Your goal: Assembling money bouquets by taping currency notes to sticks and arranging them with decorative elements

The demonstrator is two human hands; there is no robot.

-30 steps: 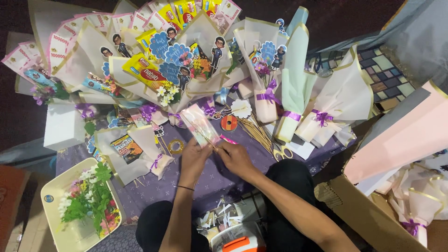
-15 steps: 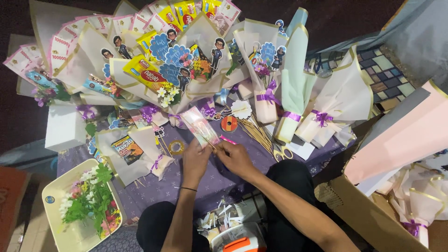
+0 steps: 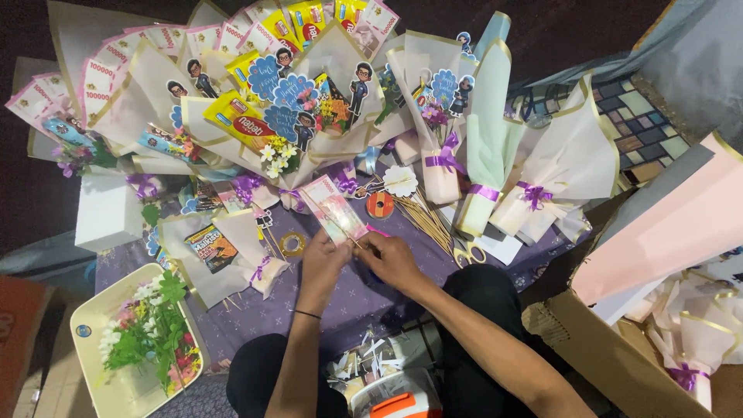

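My left hand (image 3: pixel 323 257) and my right hand (image 3: pixel 389 259) meet over a purple cloth (image 3: pixel 340 298), both gripping the near end of a pink banknote in a clear sleeve (image 3: pixel 334 209). The note points up and left, away from me. A thin wooden stick seems to run between my fingers under the note. Several wrapped paper bouquets (image 3: pixel 255 116) with cartoon cut-outs, snack packets and fanned banknotes lie just beyond the note.
A bundle of wooden skewers (image 3: pixel 426 220), scissors (image 3: pixel 464 251) and an orange tape roll (image 3: pixel 379 205) lie right of my hands. A cream tray of artificial flowers (image 3: pixel 147 333) sits at lower left. A white box (image 3: pixel 108 209) stands left. Pink wrapping sheets (image 3: pixel 665 224) and a cardboard box (image 3: pixel 596 348) are at right.
My hands have stayed in place with the note; its tip has shifted only slightly. Nothing else moved.
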